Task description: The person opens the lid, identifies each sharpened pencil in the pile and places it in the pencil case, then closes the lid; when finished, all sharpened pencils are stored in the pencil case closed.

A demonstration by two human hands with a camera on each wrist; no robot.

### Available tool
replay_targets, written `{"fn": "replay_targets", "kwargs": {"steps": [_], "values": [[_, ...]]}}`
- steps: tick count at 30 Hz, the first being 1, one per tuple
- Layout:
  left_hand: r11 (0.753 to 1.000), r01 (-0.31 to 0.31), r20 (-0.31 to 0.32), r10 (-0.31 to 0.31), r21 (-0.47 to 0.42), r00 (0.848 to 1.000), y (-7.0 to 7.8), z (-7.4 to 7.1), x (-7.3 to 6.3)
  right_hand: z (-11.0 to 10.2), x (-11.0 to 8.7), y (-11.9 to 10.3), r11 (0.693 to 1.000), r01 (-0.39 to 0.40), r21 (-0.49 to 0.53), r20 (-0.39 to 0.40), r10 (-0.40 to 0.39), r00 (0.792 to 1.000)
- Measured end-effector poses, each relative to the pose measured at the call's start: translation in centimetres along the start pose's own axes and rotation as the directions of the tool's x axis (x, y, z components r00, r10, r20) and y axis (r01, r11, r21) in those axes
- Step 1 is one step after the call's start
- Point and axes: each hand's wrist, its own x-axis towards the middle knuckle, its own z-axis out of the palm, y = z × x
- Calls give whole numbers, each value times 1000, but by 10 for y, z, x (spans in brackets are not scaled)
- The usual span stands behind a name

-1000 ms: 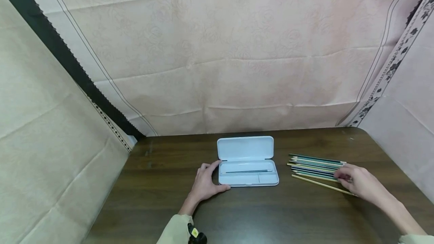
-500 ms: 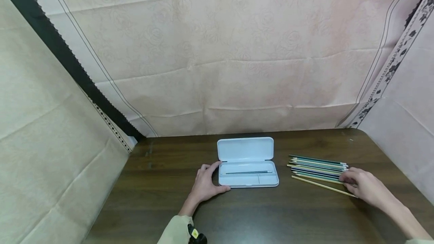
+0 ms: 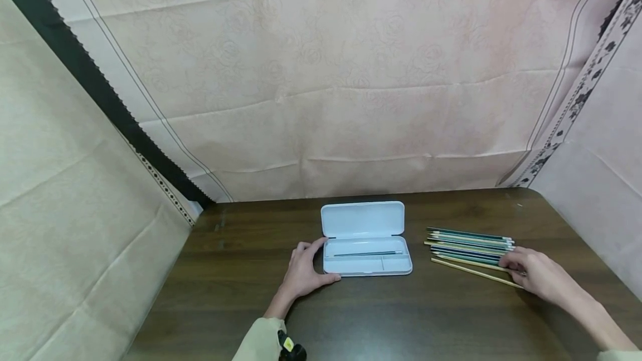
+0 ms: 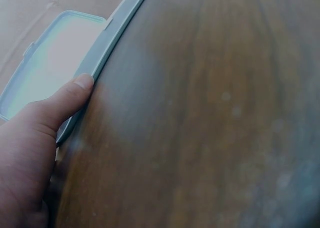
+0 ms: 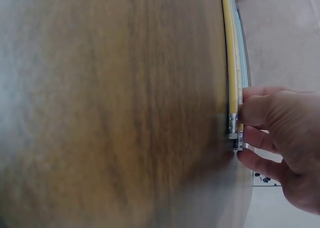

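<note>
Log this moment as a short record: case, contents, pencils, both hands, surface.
Case: light blue, lid open
Contents: one slim item, likely a pencil
Pencils: grouped right of the case; one yellow pencil slants off in front
Left hand: holds the case's left end
Right hand: at the pencils' right ends; pinch unclear
Surface: brown table

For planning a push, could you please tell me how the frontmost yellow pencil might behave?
The frontmost yellow pencil is probably stiff, lying straight; likely light, being so slim; and perhaps apt to roll, resting on the smooth-looking table.
</note>
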Motion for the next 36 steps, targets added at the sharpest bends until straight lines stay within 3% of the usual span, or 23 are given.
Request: {"fn": "replay_targets", "kwargs": {"steps": [9, 16, 36], "values": [[1000, -16, -10, 16, -1, 1000, -2, 1, 1, -2, 2, 0, 999, 2, 41, 49, -4, 999], [1000, -7, -4, 7, 0, 1000, -1, 0, 0, 0, 3, 0, 997, 61, 57, -11, -61, 998], [1000, -3, -4, 3, 3, 1000, 0, 0, 0, 9, 40, -26, 985, 120, 124, -33, -117, 993]]}}
